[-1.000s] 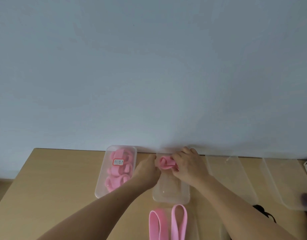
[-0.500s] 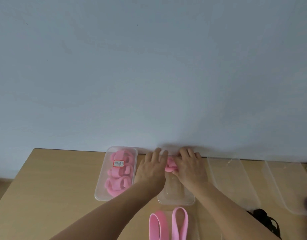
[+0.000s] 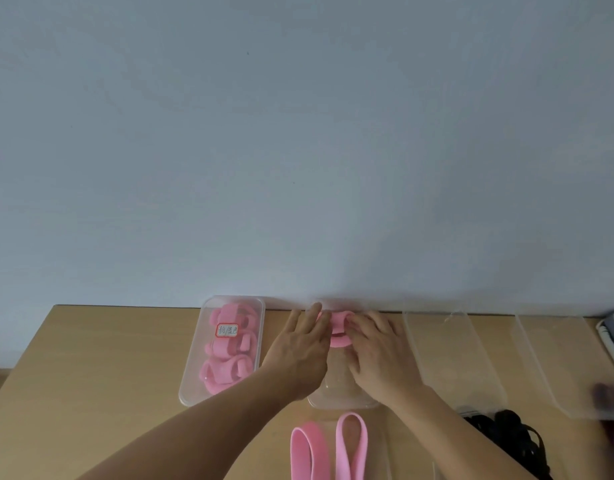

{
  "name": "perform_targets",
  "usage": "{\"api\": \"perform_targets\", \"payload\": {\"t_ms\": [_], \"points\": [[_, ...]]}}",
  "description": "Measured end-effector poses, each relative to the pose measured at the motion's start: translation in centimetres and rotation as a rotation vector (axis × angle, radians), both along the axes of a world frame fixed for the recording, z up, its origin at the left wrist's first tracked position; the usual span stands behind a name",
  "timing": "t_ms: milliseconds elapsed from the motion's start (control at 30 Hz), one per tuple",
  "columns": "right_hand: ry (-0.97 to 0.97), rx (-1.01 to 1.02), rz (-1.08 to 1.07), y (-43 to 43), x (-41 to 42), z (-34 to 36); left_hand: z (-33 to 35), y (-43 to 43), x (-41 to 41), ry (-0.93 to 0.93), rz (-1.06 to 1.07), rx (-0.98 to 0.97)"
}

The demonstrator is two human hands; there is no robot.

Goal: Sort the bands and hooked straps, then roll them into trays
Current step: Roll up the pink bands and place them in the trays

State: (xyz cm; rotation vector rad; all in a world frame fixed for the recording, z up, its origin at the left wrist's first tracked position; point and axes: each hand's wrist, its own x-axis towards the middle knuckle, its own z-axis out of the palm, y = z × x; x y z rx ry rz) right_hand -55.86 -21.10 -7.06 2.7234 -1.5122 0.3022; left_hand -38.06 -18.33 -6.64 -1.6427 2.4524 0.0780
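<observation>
Rolled pink band at the far end of the middle clear tray, close to the wall, flanked by both hands. The left hand lies with straight fingers against the roll's left side; the right hand lies with spread, nearly straight fingers against its right side and top, its thumb out of sight. Neither hand appears to curl round the roll. They press it from both sides, probably so that the springy coil does not unwind while it is seated against the tray's end wall. The rest of this tray, towards the near end, looks free for further rolls. Just to the left stands a labelled tray already packed with pink rolls, which suggests one tray per kind. To the right, two clear trays hold nothing visible. On the wooden table, at the near edge, two loose pink bands lie flat and unrolled, and a tangle of black straps lies near right. The forearms cross above the near end of the middle tray, so any reach for the loose bands means first drawing both hands back over its rim.
</observation>
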Motion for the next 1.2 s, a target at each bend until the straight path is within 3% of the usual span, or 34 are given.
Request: {"api": "perform_targets", "payload": {"t_ms": [533,1200], "points": [[0.081,0.028,-0.006,0.8,0.2,0.4,0.6,-0.5,-0.1,0.032,0.018,-0.03],[-0.009,-0.018,-0.01,0.5,-0.2,1.4,0.9,-0.6,-0.1,0.084,0.01,-0.048]]}}
